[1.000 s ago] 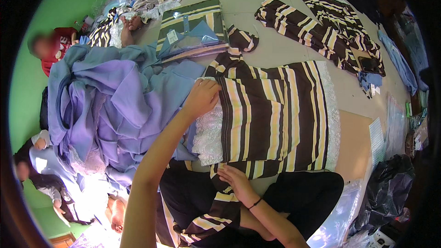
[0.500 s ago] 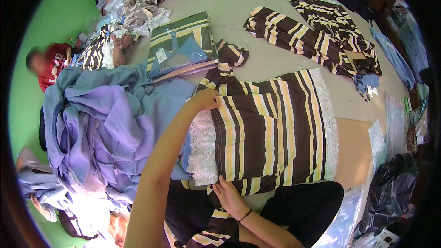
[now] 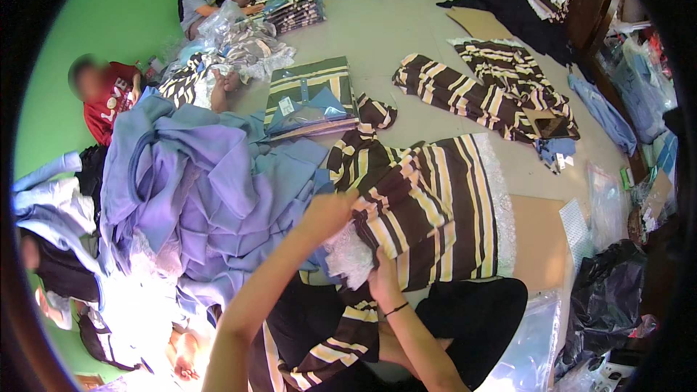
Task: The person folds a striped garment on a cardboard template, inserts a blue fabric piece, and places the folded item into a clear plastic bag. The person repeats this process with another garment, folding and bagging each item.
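A brown, cream and yellow striped garment [image 3: 461, 210] lies on the floor in front of me, partly over my dark-clothed lap. White lace trims [image 3: 496, 199] its right edge, and more lace bunches at its left end. My left hand [image 3: 330, 215] is closed on the cloth at the far left corner. At the near left corner, my right hand [image 3: 382, 281], with a dark band at the wrist, pinches the cloth beside the lace. Between both hands the fabric is gathered and slightly lifted. The fingertips are partly hidden in the folds.
Blue-purple cloth [image 3: 203, 174] heaps at left. Behind it lies a stack of bagged folded shirts [image 3: 308, 98]. More striped garments [image 3: 465, 94] and a phone [image 3: 553, 127] lie at far right. Cardboard [image 3: 537, 239] and a black plastic bag [image 3: 606, 301] flank me. Other people sit along the wall.
The striped cloth lay flat; now its left end is drawn up and rumpled between my hands. My right hand has moved up and right and closed on the cloth. The view has tilted upward.
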The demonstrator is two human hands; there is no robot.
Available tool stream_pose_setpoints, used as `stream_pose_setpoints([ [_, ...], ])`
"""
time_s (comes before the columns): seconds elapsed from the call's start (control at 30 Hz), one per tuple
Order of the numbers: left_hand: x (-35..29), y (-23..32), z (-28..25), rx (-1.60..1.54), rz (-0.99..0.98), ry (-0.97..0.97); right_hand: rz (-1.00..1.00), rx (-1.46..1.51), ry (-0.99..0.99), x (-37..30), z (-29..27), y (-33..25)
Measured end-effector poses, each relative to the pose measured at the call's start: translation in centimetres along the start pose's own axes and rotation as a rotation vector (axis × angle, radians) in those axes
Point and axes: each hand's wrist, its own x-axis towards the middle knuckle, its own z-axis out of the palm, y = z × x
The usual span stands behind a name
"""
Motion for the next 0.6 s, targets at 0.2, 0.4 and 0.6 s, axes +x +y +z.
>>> stream_pose_setpoints([
  [0.2, -4.9, 8.7, 6.9, 0.100, -0.012, 0.117, -0.063, -0.111, -0.137, -0.8, -3.6, -3.1],
  [0.4, -7.0, 11.7, 12.8, 0.059, -0.028, 0.140, 0.165, 0.012, -0.227, -0.8, -7.3, -2.6],
  [0.6, -7.6, 10.2, 9.9, -0.227, -0.043, -0.153, -0.050, -0.050, -0.172, 2.2, -9.5, 0.1],
])
